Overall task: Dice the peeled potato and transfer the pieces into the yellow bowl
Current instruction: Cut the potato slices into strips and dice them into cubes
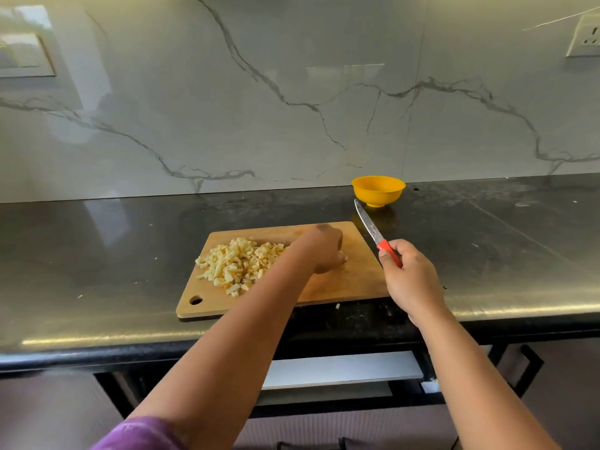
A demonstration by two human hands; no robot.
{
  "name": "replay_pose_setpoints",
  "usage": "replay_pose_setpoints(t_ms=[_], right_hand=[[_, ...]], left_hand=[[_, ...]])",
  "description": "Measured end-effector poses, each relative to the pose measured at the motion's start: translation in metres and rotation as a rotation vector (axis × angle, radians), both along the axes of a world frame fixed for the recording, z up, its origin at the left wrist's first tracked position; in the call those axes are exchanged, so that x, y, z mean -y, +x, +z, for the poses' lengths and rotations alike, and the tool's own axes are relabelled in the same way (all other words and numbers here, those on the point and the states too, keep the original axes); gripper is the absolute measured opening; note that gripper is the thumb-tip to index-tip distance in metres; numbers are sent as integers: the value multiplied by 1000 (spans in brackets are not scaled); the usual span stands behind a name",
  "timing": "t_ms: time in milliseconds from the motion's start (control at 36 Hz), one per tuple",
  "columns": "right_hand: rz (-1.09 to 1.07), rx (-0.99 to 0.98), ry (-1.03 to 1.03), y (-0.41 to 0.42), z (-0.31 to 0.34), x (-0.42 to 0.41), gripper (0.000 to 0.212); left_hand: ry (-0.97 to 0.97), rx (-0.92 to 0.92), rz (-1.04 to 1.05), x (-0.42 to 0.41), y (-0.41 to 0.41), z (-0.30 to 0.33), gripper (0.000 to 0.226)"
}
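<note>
A heap of pale diced potato pieces [238, 264] lies on the left half of a wooden cutting board [357, 277]. My left hand [321, 248] is down on the board just right of the heap, blurred, fingers curled over a small potato piece that barely shows. My right hand [410, 280] grips the red handle of a knife [370, 227], held off the board's right edge with the blade pointing away and up-left. The yellow bowl [378, 190] stands behind the board near the wall; I cannot see into it.
The board lies on a dark stone counter [113, 248] with small potato scraps scattered on it. A marble backsplash rises behind, with a switch plate at left and a socket [587, 37] at upper right. A drawer below the counter edge stands partly open.
</note>
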State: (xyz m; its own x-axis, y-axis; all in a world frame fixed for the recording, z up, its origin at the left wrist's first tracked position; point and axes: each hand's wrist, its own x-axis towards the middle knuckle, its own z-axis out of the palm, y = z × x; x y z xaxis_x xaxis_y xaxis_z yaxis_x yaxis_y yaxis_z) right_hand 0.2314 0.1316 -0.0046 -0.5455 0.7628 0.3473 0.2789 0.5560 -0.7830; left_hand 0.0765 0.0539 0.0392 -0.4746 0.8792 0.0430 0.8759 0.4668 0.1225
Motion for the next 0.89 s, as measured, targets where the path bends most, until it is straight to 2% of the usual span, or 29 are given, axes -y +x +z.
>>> replay_pose_setpoints(t_ms=[56, 139, 250, 306, 361, 444, 556, 667, 889], right_hand=[[5, 35, 50, 0, 1, 3, 18], [13, 87, 148, 1, 2, 9, 19], [15, 243, 187, 7, 12, 13, 39], [-10, 311, 200, 13, 22, 13, 49], [-24, 288, 220, 22, 33, 13, 44], [-21, 294, 262, 33, 45, 18, 20], [-23, 374, 314, 36, 50, 32, 8], [5, 422, 363, 36, 50, 45, 6], [20, 468, 329, 27, 39, 63, 17]], left_hand=[[39, -11, 4, 15, 2, -3, 34], [130, -126, 39, 33, 9, -12, 36], [349, -185, 93, 45, 15, -26, 42], [504, -189, 82, 50, 16, -29, 34], [564, -212, 58, 54, 16, -33, 23], [512, -190, 45, 59, 18, -38, 24], [433, -119, 71, 59, 22, -36, 28], [389, -98, 87, 58, 24, -34, 31], [348, -102, 93, 59, 24, -36, 36]])
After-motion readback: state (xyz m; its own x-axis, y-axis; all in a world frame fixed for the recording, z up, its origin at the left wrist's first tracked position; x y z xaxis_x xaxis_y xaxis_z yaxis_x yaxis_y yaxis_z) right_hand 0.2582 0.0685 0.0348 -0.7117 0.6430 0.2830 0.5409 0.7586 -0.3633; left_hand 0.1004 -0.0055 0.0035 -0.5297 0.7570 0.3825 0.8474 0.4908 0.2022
